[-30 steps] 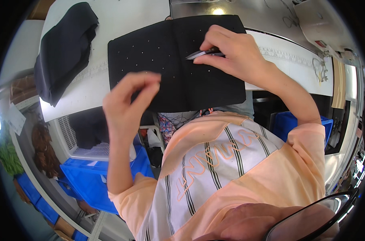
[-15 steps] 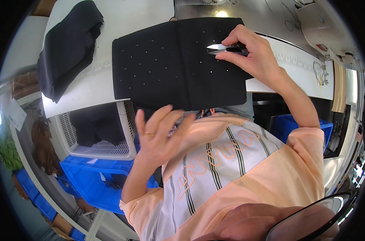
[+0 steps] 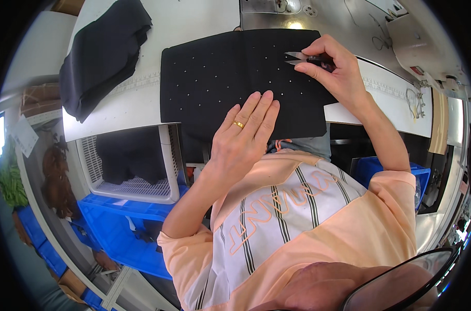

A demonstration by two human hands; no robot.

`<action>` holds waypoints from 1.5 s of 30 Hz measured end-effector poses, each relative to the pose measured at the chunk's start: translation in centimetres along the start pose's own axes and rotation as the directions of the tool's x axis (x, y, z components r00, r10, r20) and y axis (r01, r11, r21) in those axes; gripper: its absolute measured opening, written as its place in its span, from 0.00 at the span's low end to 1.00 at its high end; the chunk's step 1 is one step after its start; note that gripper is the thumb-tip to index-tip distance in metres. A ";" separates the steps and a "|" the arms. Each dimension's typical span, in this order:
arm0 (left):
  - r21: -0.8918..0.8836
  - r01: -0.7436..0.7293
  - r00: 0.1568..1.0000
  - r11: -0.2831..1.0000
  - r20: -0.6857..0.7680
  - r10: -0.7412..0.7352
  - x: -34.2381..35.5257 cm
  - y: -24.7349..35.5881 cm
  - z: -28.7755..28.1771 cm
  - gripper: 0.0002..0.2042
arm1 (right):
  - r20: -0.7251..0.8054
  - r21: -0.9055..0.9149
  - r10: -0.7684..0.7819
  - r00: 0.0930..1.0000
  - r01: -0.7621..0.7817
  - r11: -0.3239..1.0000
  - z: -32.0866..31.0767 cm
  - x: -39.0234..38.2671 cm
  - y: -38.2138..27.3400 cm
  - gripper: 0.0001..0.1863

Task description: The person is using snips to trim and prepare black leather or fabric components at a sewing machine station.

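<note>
A black fabric piece (image 3: 204, 67) with scattered small white dots lies spread in front of me, its near edge hanging over the table's front edge. My left hand (image 3: 245, 127) rests flat on its lower middle, fingers stretched out, a gold ring on one finger. Over the fabric's upper right, my right hand (image 3: 336, 70) grips thread snips (image 3: 318, 61) between thumb and fingers. Their two pointed blades are parted and aim to the left, above the cloth. Whether the tips touch the fabric I cannot tell.
More black fabric (image 3: 103, 57) lies on the white table (image 3: 194, 15) at the left. Below it, a white basket (image 3: 170, 160) holds black cloth above a blue crate (image 3: 106, 223). A sewing machine (image 3: 422, 41) stands at the far right, near loose metal parts (image 3: 414, 98).
My left hand has come up from below the fabric's edge and now lies flat on the cloth. The right hand still holds the snips, blades parted. The whole view has shifted slightly.
</note>
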State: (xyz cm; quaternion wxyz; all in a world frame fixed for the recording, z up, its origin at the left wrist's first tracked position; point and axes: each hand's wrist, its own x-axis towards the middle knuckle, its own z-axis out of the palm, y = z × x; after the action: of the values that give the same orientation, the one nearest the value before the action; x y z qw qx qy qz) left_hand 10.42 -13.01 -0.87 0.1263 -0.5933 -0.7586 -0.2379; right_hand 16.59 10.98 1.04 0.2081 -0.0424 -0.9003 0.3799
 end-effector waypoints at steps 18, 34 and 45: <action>0.349 0.916 0.344 0.199 -0.428 -0.836 -36.8 6.0 -21.5 0.23 | 0.049 0.094 0.049 0.998 -0.054 0.994 -0.4 -1.4 3.1 0.07; -0.391 0.918 -0.041 -0.061 0.057 -0.998 -29.1 -2.7 -19.2 0.11 | 0.048 0.068 0.053 0.997 -0.056 0.996 0.2 -0.9 1.7 0.07; 0.310 0.326 0.945 0.893 -0.122 -0.303 -1.1 -19.1 -14.6 0.10 | -0.017 0.130 0.125 0.992 -0.122 0.984 0.3 -0.8 0.7 0.11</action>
State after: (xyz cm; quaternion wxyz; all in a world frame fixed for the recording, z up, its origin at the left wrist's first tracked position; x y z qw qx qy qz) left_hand -8.93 -24.85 7.11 0.2091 -0.4250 -0.8683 -0.1473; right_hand 17.15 11.07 0.04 0.1978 -0.0893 -0.8669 0.4487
